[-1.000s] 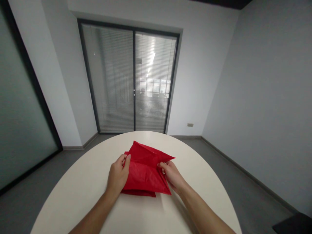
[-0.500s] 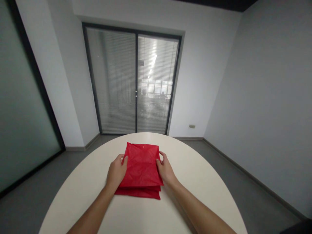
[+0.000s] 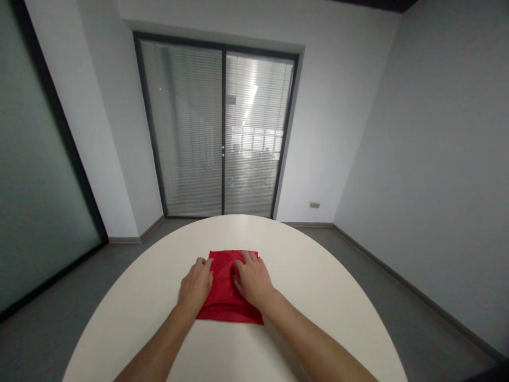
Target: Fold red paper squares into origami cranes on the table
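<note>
Both hands lie flat, palms down, fingers spread loosely and gripping nothing. Left hand (image 3: 196,285) rests on the left edge of a folded red cloth (image 3: 223,291), its fingertips on the cloth's far left corner and its thumb turned inward. Right hand (image 3: 252,279) presses on the right half of the cloth, covering much of that side, with the fingers pointing away from the person. A narrow strip of red shows between the two hands, which lie near each other but apart.

The cloth lies flat in several layers, its near edge showing stacked folds below the wrists. It sits on a white round table (image 3: 330,302), around the middle and toward the far side.

Beyond the table stands a dark-framed glass door (image 3: 222,132) with blinds behind it. A socket (image 3: 314,205) sits low on the wall to the right of the door. A grey floor (image 3: 401,302) surrounds the table, and a frosted glass panel (image 3: 27,212) runs along the left.
</note>
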`<state>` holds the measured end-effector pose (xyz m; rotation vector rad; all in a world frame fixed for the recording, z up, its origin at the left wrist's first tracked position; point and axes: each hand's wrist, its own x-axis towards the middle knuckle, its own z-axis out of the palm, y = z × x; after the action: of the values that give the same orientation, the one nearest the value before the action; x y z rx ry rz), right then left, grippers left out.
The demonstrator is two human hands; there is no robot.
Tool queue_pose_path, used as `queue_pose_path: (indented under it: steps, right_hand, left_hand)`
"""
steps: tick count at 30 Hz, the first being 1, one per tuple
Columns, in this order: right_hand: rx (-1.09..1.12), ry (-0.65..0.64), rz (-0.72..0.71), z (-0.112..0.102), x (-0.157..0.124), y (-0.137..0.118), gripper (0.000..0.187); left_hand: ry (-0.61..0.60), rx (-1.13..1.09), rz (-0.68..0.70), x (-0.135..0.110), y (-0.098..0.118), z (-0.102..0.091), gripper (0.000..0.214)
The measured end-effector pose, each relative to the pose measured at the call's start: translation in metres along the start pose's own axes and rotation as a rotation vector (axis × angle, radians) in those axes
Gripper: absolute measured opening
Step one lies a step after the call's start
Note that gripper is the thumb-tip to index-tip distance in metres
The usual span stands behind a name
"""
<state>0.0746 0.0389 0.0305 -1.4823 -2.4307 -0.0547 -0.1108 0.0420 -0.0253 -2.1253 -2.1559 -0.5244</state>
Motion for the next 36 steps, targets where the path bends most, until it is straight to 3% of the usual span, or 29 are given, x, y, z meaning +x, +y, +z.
queue_pose_path:
  steps: [3, 6, 8, 11, 15, 18, 22, 26, 31, 36]
  right_hand:
    - [0.116, -0.050, -0.125, 0.020, 0.011, -0.009, 0.051]
    - [0.183, -0.189, -0.079, 0.045, 0.013, -0.002, 0.067]
    - [0.224, -0.215, -0.067, 0.055, 0.010, 0.008, 0.072]
    - [0.248, -0.225, -0.050, 0.056, 0.003, 0.026, 0.081]
    - [0.229, -0.235, -0.012, 0.044, -0.008, 0.043, 0.087]
    - [0.219, -0.189, -0.005, 0.041, -0.016, 0.048, 0.085]
    - [0.210, -0.175, 0.005, 0.045, -0.024, 0.053, 0.081]
    - [0.215, -0.154, 0.014, 0.045, -0.026, 0.065, 0.055]
    - [0.255, -0.014, -0.004, 0.038, -0.026, 0.093, 0.045]
    - [0.218, 0.097, 0.126, 0.033, -0.027, 0.116, 0.041]
  left_hand:
    - [0.035, 0.042, 0.123, 0.004, 0.001, 0.004, 0.047]
    - [-0.016, 0.004, 0.218, 0.009, -0.004, 0.015, 0.048]
    - [-0.049, -0.012, 0.227, 0.011, -0.007, 0.022, 0.047]
    - [-0.068, -0.006, 0.210, 0.010, -0.009, 0.025, 0.048]
    - [-0.084, 0.024, 0.195, 0.008, -0.007, 0.014, 0.049]
    - [-0.046, 0.067, 0.215, 0.003, 0.005, 0.006, 0.049]
    - [-0.024, 0.012, 0.286, -0.013, 0.042, 0.008, 0.051]
    - [-0.093, -0.113, 0.226, -0.038, 0.079, 0.018, 0.054]
    - [-0.221, -0.107, 0.196, -0.053, 0.099, 0.012, 0.076]
    - [-0.179, -0.094, 0.228, -0.056, 0.122, 0.003, 0.077]
